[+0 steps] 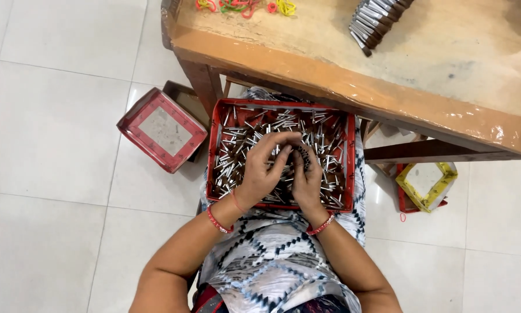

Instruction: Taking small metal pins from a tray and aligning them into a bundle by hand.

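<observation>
Right, red tray point(215, 152) sits on the person's lap, landmark for everything else. It's filled with small silvery metal pins point(237, 153), loose and jumbled. Both hands are inside it, near the middle. Left hand point(264, 168) is curled, fingers bent over toward the right hand, fingertips pinching a few pins. Right hand point(307, 177) is clenched round a small dark bundle of pins point(303, 155), held upright just above the pile. The hands touch each other at the fingers. Red bangles on both wrists.

Edges: tray's far rim sits under the front edge of the wooden table point(353, 87), so little room above that rim. Near rim lies against the patterned clothing. Left of the tray is open tiled floor point(46, 139), plenty of room, with a red box lid point(162, 130) near the tray's left wall and not touching it. Right of the tray, past the table's rail, a yellow-edged box point(427, 182) on the floor, well apart.

Hidden or cut off: pins beneath both hands are covered. Exact count in the bundle is too small to tell. On the table beyond the tray, a row of dark bundled pieces point(376, 20) and coloured rubber bands point(243, 6) are clipped by the top of the frame. The table's right part runs out of view.
</observation>
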